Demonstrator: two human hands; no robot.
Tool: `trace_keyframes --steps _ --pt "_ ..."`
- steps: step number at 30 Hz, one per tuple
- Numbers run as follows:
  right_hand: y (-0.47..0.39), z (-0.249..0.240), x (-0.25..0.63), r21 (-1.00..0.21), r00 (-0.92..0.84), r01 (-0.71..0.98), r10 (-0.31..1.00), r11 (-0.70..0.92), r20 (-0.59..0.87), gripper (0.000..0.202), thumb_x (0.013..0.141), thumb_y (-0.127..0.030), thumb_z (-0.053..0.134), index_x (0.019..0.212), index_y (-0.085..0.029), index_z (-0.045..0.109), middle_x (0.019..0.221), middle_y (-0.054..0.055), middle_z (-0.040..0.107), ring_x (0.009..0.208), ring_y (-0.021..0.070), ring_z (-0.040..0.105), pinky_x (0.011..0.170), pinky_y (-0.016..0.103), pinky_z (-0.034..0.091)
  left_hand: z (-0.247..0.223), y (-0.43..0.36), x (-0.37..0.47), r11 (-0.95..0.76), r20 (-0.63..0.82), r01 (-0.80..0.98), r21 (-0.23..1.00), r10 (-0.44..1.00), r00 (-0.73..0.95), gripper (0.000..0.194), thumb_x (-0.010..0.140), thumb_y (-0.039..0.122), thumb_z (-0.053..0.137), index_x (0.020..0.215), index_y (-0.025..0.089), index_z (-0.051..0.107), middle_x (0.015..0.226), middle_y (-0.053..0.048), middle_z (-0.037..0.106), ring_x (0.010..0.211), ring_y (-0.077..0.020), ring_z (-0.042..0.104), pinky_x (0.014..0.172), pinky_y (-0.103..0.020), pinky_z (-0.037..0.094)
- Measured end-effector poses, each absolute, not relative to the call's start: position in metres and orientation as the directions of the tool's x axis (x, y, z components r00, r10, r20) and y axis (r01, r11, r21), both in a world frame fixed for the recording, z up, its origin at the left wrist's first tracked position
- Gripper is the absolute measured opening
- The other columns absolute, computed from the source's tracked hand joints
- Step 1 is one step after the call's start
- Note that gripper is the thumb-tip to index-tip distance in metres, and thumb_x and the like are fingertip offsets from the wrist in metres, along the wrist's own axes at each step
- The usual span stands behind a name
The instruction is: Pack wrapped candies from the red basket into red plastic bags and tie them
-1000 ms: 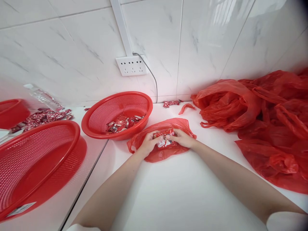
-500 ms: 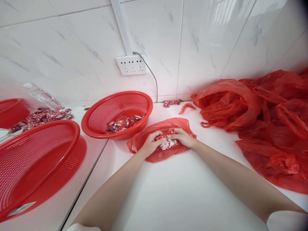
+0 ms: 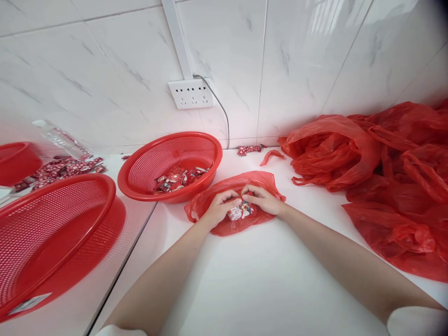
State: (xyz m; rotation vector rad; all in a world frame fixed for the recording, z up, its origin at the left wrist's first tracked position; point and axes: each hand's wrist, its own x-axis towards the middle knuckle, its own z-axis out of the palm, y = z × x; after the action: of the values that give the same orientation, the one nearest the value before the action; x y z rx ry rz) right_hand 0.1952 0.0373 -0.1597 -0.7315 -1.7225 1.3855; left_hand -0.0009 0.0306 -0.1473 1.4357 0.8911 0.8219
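A small red-and-white printed packet (image 3: 242, 211) is between my hands, above a thin red plastic bag (image 3: 231, 228) spread on the white table. My left hand (image 3: 223, 208) is closed on the packet's left side, thumb across its top edge. With fingers curled and thumb and fingertips together, my right hand (image 3: 263, 200) is at the packet's upper right edge; the fingers hide what is pinched there. Behind the bag to the left stands a red perforated basket (image 3: 164, 154) with several small wrapped packets (image 3: 178, 179) in it.
Another red basket (image 3: 52, 224) stands at the left, near a heap of red wrapped packets (image 3: 66, 168) and a clear plastic bottle (image 3: 65, 140). Red plastic bags (image 3: 336, 149) are piled at the right. A cable (image 3: 224, 112) runs down from the wall socket (image 3: 191, 94).
My right hand's fingers have drawn in toward the packet's top edge and bent more. The packet has shifted slightly and shows more of its printed face. My left hand has barely moved.
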Motion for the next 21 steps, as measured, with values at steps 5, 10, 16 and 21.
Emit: trace_keyframes --steps 5,10,16,21 --pt "0.037 -0.159 0.194 -0.962 -0.539 0.019 0.813 0.271 0.218 0.030 0.088 -0.046 0.056 0.080 -0.018 0.055 0.075 -0.001 0.050 0.069 0.0129 0.046 0.066 0.027 0.037 -0.152 0.031 0.000 -0.043 0.006 0.073 0.996 0.895 0.446 0.019 0.076 0.033 0.069 0.072 0.016 0.063 0.069 0.001 0.060 0.066 -0.0124 0.053 0.065 -0.024 0.042" --pt "0.037 -0.163 0.189 -0.965 -0.422 0.030 0.878 0.262 0.225 0.032 0.086 -0.050 0.056 0.079 -0.019 0.054 0.071 -0.002 0.049 0.065 0.0125 0.044 0.062 0.026 0.037 -0.154 0.032 0.002 -0.040 0.008 0.083 0.996 0.934 0.357 0.021 0.072 0.034 0.074 0.077 0.016 0.066 0.072 0.000 0.064 0.067 -0.0140 0.057 0.066 -0.025 0.045" --pt "0.040 -0.167 0.184 -0.976 -0.172 -0.156 0.969 0.151 0.177 0.035 0.079 -0.054 0.063 0.084 -0.019 0.057 0.076 -0.001 0.056 0.070 0.0135 0.052 0.069 0.027 0.044 -0.146 0.033 0.001 0.062 -0.114 0.141 0.988 0.913 0.391 0.039 0.062 0.031 0.083 0.095 0.014 0.070 0.085 -0.005 0.072 0.076 -0.0199 0.065 0.076 -0.032 0.051" --pt "0.039 -0.161 0.187 -0.969 -0.253 -0.227 0.954 0.100 0.158 0.034 0.080 -0.054 0.064 0.087 -0.020 0.061 0.084 0.000 0.065 0.081 0.0178 0.060 0.080 0.032 0.048 -0.146 0.033 0.001 0.117 -0.146 0.101 0.988 0.924 0.353 0.039 0.065 0.035 0.081 0.095 0.013 0.069 0.085 -0.007 0.073 0.072 -0.0186 0.067 0.070 -0.031 0.053"
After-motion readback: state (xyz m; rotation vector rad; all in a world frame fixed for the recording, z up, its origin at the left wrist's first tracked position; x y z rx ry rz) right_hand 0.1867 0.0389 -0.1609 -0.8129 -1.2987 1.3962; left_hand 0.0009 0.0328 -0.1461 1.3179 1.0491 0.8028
